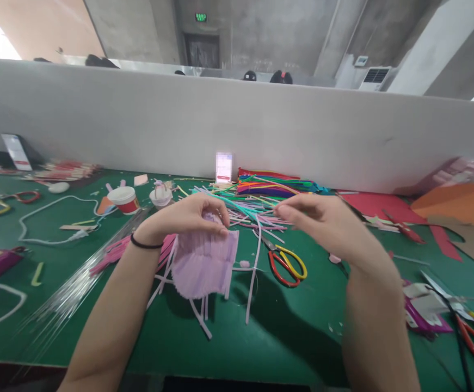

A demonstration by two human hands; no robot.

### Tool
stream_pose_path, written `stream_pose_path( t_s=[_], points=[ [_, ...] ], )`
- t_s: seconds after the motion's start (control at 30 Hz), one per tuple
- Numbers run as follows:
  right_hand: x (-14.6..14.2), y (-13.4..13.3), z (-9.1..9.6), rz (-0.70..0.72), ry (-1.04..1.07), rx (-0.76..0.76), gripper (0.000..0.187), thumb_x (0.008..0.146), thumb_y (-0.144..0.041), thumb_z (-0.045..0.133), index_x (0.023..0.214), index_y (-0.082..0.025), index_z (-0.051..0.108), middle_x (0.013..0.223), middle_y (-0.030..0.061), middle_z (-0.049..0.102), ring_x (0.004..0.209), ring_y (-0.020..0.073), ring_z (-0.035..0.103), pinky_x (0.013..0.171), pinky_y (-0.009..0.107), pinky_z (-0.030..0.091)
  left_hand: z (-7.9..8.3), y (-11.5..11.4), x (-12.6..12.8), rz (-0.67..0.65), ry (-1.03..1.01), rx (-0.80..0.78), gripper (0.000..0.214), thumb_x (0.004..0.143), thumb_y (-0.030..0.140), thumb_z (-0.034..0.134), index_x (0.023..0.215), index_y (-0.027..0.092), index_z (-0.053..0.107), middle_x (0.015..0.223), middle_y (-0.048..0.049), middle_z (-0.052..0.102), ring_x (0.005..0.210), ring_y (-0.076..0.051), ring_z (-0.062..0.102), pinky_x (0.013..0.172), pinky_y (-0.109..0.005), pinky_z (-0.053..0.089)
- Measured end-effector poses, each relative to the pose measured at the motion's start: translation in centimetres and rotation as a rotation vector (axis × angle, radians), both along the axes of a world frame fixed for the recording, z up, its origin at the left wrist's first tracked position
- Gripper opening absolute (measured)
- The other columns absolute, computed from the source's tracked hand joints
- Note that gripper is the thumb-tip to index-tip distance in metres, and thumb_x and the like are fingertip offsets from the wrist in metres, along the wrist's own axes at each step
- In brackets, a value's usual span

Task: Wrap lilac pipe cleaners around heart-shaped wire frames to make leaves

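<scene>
We're looking at a pleated sheet of lilac crepe paper (204, 264), soft & finely creased top to bottom, hanging as a rough rectangle w/ a ragged lower edge, just left of frame centre. It's dangling above the green table mat (261, 337) & casting a shadow on it, w/ thin lilac paper strips (255, 261) lying beneath & beside it

The paper's top edge is sitting in our left hand (191, 218): thumb & fingers are pinching it from above & bunching the pleats, so the sheet is hanging below the knuckles. Our right hand (322, 220) is hovering to the right at approx the same height, apart from the paper & not touching it

Our left forearm is angling in from the bottom left, wrist bent, wearing a black band (145, 245), palm facing down. Our right forearm is angling in from the bottom right, hand turned inward, its fingertips (288, 209) drawn together & pointing left toward the paper. It's showing blurred, so we can't tell whether it's pinching anything or is just closed

Btwn the two hands, lower in the frame, red-&-yellow-handled scissors (283, 261) are lying on the mat. Behind the hands, coloured pipe cleaners (269, 185) are lying spread out below the grey partition (302, 136)
</scene>
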State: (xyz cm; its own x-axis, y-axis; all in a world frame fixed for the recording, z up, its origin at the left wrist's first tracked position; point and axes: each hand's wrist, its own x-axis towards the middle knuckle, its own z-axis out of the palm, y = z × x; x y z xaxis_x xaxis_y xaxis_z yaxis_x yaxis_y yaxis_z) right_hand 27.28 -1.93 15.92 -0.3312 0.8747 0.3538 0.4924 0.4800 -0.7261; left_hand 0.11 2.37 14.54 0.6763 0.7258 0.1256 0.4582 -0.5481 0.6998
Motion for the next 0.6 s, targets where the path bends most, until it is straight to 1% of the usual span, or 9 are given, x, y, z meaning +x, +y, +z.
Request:
stream_pose_path(
  t_s=[0.03, 0.1, 0.2, 0.3, 0.4, 0.47, 0.6],
  points=[
    [-0.6, 0.6, -0.7, 0.087, -0.072, -0.056, 0.024, 0.081, -0.043, 0.062, 0.086, -0.021, 0.071, 0.083, 0.0025, 0.070, 0.074, 0.0158, 0.063, 0.060, 0.025, 0.047, -0.1, 0.1, 0.0, -0.018, 0.027, -0.010, 0.016, 0.073, 0.036, 0.069, 0.080, 0.022, 0.069, 0.082, -0.0006, 0.070, 0.082, -0.017, 0.064, 0.076, -0.028, 0.046],
    [-1.9, 1.7, -2.3, 0.256, -0.154, -0.186, 0.027, 0.081, -0.045, 0.061, 0.085, -0.020, 0.071, 0.081, 0.0019, 0.070, 0.072, 0.0152, 0.062, 0.060, 0.025, 0.047, -0.3, 0.2, 0.1, -0.054, 0.082, -0.024, 0.016, 0.073, 0.036, 0.069, 0.081, 0.022, 0.068, 0.083, 0.0002, 0.069, 0.083, -0.016, 0.063, 0.076, -0.027, 0.045],
    [-3.6, 2.5, -4.8, 0.444, -0.129, -0.445, 0.033, 0.082, -0.048, 0.058, 0.089, -0.018, 0.070, 0.080, 0.0031, 0.071, 0.071, 0.0143, 0.064, 0.061, 0.024, 0.048, -0.8, 0.5, 0.2, -0.121, 0.152, -0.048, 0.019, 0.071, 0.036, 0.070, 0.082, 0.021, 0.066, 0.085, 0.0004, 0.067, 0.081, -0.016, 0.061, 0.071, -0.025, 0.044],
    [-4.5, 2.3, -7.0, 0.515, -0.011, -0.635, 0.037, 0.078, -0.052, 0.061, 0.087, -0.016, 0.068, 0.080, 0.0040, 0.071, 0.066, 0.0133, 0.065, 0.058, 0.023, 0.049, -1.4, 0.9, 0.3, -0.162, 0.198, -0.065, 0.024, 0.069, 0.039, 0.072, 0.083, 0.020, 0.065, 0.084, 0.0002, 0.066, 0.080, -0.016, 0.060, 0.068, -0.024, 0.042],
    [-4.7, 2.0, -8.7, 0.534, 0.113, -0.790, 0.041, 0.076, -0.052, 0.065, 0.095, -0.015, 0.066, 0.080, 0.0048, 0.071, 0.063, 0.0128, 0.066, 0.055, 0.022, 0.049, -2.1, 1.3, 0.5, -0.198, 0.233, -0.097, 0.028, 0.067, 0.041, 0.073, 0.085, 0.021, 0.064, 0.086, 0.0004, 0.065, 0.080, -0.015, 0.060, 0.068, -0.024, 0.041],
    [-4.6, 2.0, -9.6, 0.526, 0.184, -0.858, 0.042, 0.075, -0.050, 0.067, 0.097, -0.015, 0.065, 0.078, 0.0050, 0.071, 0.061, 0.0124, 0.066, 0.053, 0.020, 0.049, -2.3, 1.4, 0.7, -0.213, 0.246, -0.107, 0.030, 0.067, 0.041, 0.074, 0.086, 0.021, 0.064, 0.086, 0.0007, 0.065, 0.081, -0.015, 0.059, 0.067, -0.023, 0.040],
    [-4.5, 2.3, -10.7, 0.531, 0.336, -0.950, 0.040, 0.078, -0.050, 0.064, 0.090, -0.012, 0.065, 0.087, 0.0094, 0.072, 0.066, 0.0139, 0.069, 0.057, 0.022, 0.052, -2.6, 1.5, 1.1, -0.214, 0.253, -0.128, 0.030, 0.067, 0.043, 0.073, 0.086, 0.021, 0.065, 0.086, 0.0008, 0.065, 0.081, -0.016, 0.059, 0.067, -0.023, 0.039]
  ],
)
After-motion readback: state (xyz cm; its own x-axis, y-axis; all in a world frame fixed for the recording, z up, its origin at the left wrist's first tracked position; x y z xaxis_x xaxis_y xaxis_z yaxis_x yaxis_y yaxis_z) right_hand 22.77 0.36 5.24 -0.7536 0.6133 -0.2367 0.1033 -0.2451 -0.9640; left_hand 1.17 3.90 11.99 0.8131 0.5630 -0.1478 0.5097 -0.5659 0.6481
